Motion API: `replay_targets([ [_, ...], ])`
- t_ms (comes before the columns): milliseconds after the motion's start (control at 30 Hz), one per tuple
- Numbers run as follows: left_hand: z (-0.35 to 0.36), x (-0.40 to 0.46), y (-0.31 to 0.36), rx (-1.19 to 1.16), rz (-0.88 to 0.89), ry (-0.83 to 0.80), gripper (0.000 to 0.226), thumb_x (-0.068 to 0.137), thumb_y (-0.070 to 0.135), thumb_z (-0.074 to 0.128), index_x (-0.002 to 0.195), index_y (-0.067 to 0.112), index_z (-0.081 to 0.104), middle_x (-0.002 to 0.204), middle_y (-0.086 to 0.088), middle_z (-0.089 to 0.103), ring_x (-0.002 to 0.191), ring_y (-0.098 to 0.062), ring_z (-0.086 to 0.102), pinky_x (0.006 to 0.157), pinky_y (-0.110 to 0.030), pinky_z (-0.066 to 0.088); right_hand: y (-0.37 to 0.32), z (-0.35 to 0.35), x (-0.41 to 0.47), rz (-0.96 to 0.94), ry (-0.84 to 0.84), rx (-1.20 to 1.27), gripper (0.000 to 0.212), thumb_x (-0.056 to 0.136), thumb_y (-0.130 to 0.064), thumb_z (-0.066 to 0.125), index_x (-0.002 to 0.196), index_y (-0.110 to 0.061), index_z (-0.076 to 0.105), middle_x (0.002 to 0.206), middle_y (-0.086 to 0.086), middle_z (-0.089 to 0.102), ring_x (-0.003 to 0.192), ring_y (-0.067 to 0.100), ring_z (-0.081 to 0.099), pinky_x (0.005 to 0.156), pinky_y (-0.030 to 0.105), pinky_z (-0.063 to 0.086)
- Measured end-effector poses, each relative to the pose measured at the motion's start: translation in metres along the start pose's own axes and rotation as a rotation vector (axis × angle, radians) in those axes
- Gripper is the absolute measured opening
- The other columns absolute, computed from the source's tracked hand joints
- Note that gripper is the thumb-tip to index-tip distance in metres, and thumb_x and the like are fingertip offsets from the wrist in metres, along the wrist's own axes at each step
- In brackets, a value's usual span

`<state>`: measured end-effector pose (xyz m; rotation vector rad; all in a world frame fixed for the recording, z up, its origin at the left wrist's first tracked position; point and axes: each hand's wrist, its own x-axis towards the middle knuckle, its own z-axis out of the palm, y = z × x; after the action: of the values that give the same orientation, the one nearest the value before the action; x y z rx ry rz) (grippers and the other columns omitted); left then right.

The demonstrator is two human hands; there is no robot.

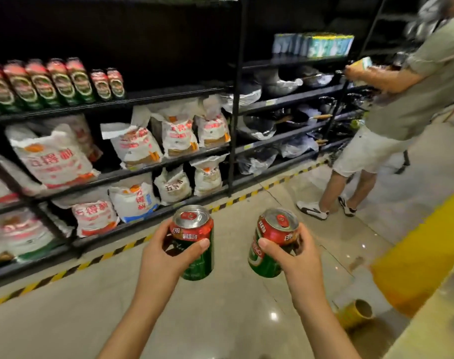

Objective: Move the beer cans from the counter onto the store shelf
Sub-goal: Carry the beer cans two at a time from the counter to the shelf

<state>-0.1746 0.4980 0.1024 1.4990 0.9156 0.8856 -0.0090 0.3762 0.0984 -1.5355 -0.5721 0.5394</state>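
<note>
While both arms reach forward from the bottom of the frame, we hold one beer can in each hand, low in the centre of the picture and above the floor. The left can (pixel 194 242), red at the top and green below, stands upright in the left hand (pixel 166 251); the thumb lies across its front and the fingers curl round its far side. The right can (pixel 272 242), tilted with its top leaning right, sits in the right hand (pixel 296 257), thumb across the label and fingers wrapped behind. The two cans are near each other but apart.

At upper left, a row of matching cans on the shelf (pixel 52 81) stands along the top board of the store shelf (pixel 169 94). Below it, white sacks (pixel 52 156) with red print fill the lower boards. A yellow-and-black striped line (pixel 132 244) runs along the floor at the shelf base. Right of centre, a second rack (pixel 285 99) holds dark wrapped pans. At upper right, another person (pixel 402 99) stands facing that rack. A yellow-fronted counter edge (pixel 415 255) occupies the lower right.
</note>
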Motion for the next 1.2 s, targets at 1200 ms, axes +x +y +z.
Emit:
replay_targets([
  [1200,-0.165,0.522,-0.039,-0.038,-0.11,0.514,0.041,0.074,0.015,0.076,0.096,0.041,0.053,0.101,0.023,0.057,0.091,0.009,0.053,0.081,-0.018,0.039,-0.008,0.417,0.498,-0.008,-0.448,-0.012,0.048,0.067,-0.011,0.082,0.102,-0.034,0.057,0.102,-0.01,0.065,0.082,-0.011,0.06,0.062,0.004,0.046],
])
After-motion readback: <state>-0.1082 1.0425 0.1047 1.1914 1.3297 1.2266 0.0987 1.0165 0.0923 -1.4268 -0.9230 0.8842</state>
